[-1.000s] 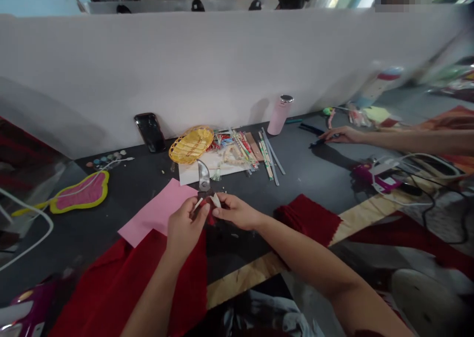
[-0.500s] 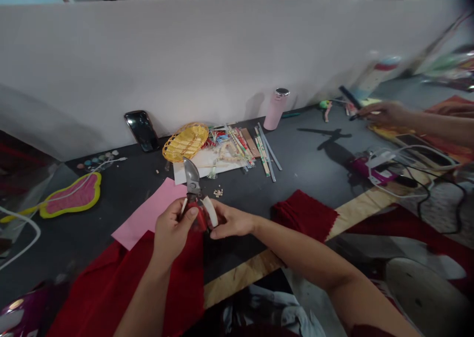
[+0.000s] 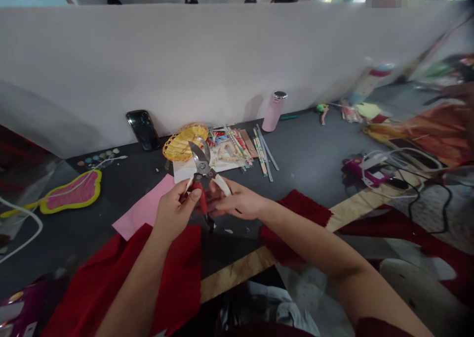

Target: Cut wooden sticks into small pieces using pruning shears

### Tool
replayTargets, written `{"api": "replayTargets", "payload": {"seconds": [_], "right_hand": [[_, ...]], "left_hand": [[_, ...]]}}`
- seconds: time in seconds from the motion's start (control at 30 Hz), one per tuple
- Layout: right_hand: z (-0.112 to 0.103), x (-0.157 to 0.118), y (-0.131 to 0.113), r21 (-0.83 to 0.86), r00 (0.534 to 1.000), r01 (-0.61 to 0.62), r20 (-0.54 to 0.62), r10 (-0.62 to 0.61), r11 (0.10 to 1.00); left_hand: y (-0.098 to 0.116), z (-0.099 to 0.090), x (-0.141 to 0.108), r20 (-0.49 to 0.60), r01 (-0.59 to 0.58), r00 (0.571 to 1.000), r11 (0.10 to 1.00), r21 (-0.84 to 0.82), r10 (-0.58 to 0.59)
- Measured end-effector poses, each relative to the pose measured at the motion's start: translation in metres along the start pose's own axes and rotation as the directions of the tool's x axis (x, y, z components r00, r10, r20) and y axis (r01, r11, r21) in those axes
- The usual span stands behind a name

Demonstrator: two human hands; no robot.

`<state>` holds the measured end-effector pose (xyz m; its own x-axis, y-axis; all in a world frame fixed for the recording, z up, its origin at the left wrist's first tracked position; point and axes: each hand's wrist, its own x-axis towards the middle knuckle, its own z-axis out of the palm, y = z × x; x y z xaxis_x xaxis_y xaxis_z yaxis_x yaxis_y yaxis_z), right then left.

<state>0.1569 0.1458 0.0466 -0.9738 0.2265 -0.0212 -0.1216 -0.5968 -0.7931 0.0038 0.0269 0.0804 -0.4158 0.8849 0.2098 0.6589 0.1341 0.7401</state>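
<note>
Shears (image 3: 202, 167) block the middle — room lies between grey sticks (image 3: 268, 148) and purple device (image 3: 354, 169).

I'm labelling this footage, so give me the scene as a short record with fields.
Tool: pruning shears, blades apart
Left hand's grip: thin pale piece, next to the shears
Right hand's grip: on the shears' white handle
Beneath left forearm: red cloth
Beyond shears: yellow woven basket
Basket's left: black phone
Basket's right: pink bottle, upright
</note>
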Motion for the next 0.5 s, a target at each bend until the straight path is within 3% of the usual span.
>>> {"api": "replayTargets", "payload": {"seconds": [0.17, 0.33, 0.43, 0.5], "right_hand": [[-0.019, -0.008, -0.011, 0.093, 0.998, -0.029, 0.052, 0.024, 0.995], [-0.028, -0.016, -0.008, 0.136, 0.993, -0.072, 0.098, 0.059, 0.988], [-0.034, -0.018, -0.014, 0.116, 0.999, 0.025, -0.046, -0.02, 0.993], [-0.038, -0.016, -0.019, 0.094, 0.976, 0.129, -0.189, -0.109, 0.987]], "left_hand": [[-0.023, 0.009, -0.007, -0.165, -0.059, 0.983, 0.993, 0.103, 0.075], [-0.045, 0.012, -0.015, -0.243, -0.126, 0.951, 0.958, 0.258, 0.191], [-0.051, 0.012, -0.015, -0.287, -0.132, 0.933, 0.947, 0.293, 0.219], [-0.053, 0.013, -0.014, -0.259, -0.17, 0.93, 0.931, 0.323, 0.26]]}}
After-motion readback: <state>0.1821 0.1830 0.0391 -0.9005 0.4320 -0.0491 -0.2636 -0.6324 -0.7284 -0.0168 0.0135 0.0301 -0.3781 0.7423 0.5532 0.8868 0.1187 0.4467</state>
